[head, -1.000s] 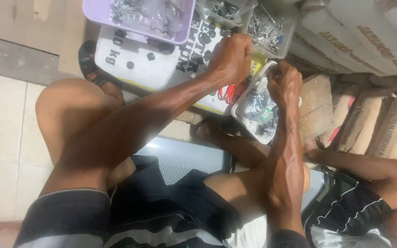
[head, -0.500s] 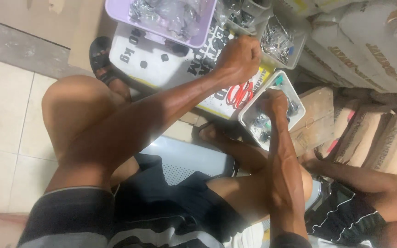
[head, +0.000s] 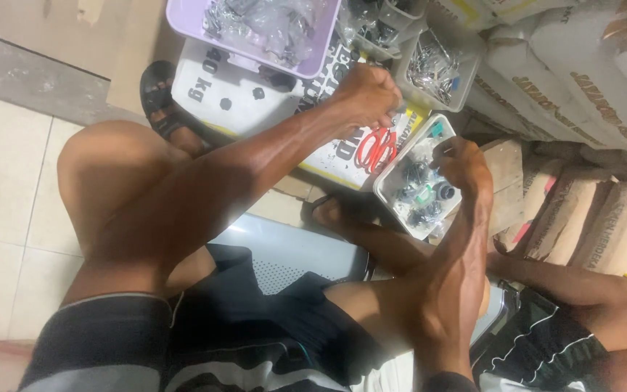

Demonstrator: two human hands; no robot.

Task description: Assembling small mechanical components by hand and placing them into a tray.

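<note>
- Paper sacks [head: 582, 72], tan and stacked, lie beyond and to the right of both hands.
- Lilac plastic basket [head: 255, 33] of bagged small parts stands just beyond the left hand.
- White printed sack [head: 241, 94] lies flat under the left hand.
- Clear tray [head: 419, 181] of small black and green parts sits right under the right hand.
- Left hand [head: 368, 94] is curled into a loose fist, fingers together; what it grips is hidden.
- Right hand [head: 466, 163] dips its bunched fingertips to the tray's far rim; I cannot tell whether they pinch a part.
- Red scissors [head: 375, 149] lie between the two hands, just below the left one.
</note>
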